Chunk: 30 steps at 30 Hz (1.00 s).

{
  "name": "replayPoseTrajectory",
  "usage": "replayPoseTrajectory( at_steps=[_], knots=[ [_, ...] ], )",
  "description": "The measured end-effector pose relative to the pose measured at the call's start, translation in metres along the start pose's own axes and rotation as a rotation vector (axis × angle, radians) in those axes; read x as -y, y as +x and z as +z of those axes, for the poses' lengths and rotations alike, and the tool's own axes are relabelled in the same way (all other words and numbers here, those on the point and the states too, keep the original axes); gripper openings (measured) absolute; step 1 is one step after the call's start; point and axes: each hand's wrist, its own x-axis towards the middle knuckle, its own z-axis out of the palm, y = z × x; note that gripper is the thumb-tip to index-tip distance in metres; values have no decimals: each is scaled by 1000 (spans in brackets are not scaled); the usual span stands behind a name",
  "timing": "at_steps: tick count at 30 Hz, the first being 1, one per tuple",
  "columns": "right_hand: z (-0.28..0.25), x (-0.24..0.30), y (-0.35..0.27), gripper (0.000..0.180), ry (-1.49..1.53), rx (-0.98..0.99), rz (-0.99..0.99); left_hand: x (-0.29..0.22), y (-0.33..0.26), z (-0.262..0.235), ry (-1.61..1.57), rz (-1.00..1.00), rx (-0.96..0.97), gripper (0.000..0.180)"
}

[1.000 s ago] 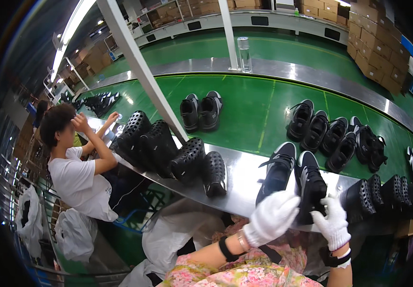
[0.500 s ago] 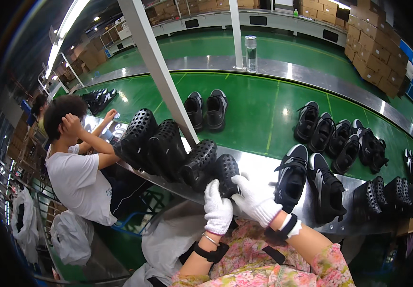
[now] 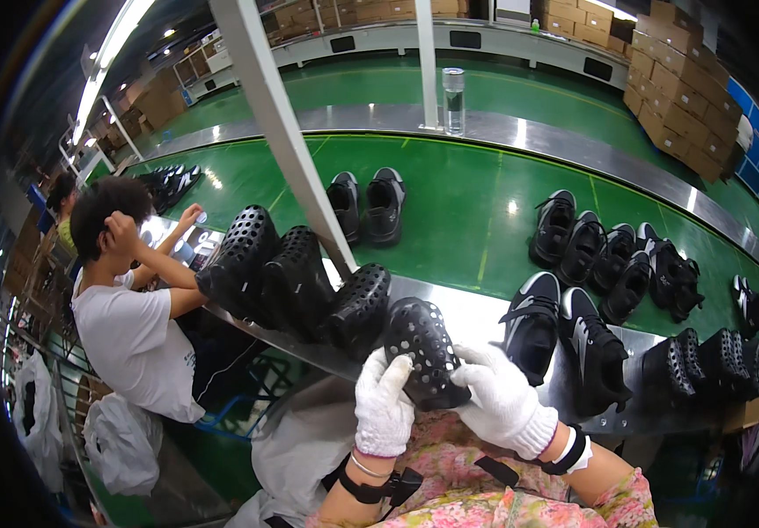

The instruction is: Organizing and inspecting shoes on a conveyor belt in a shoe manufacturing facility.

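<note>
Between my two white-gloved hands is a black perforated shoe form [image 3: 420, 350], its round holes facing up. My left hand [image 3: 385, 400] is closed on its left side, thumb lying over the surface. On the lower right side, my right hand [image 3: 502, 396] grips it with the fingers pressed against the edge. Just beyond it on the metal ledge stand another black perforated form [image 3: 360, 304] and two taller ones [image 3: 243, 260] to the left. A pair of black-and-grey sneakers [image 3: 533, 327] sits right of my hands.
Ahead runs a green conveyor belt [image 3: 450, 216] carrying several black sneakers [image 3: 586, 246]. A white post [image 3: 278, 132] rises at the ledge. A seated co-worker [image 3: 128, 326] is at the left. More perforated forms [image 3: 680, 361] stand at the right; a clear bottle [image 3: 453, 101] is at the far rail.
Both hands have drawn the perforated form off the ledge toward me, and more of its holed face now shows. My right hand has shifted lower and to the right along it.
</note>
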Motion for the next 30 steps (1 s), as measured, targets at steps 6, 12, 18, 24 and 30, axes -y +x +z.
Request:
replayPoseTrajectory(
  at_steps=[6,12,18,24,30],
  knots=[
    [-27,14,-19,77,364,-31,356,-8,-17,52,-322,-174,24,25],
    [-57,0,-53,66,738,-279,632,12,-38,99,-362,-194,179,32],
    [-130,-10,-112,54,661,-510,856,62,3,89,589,58,436,39],
    [-153,-13,-156,48,480,-451,904,84,29,130,1213,254,758,66],
    [-155,-22,-142,40,120,-392,780,91,32,159,1649,779,811,41]
  ],
)
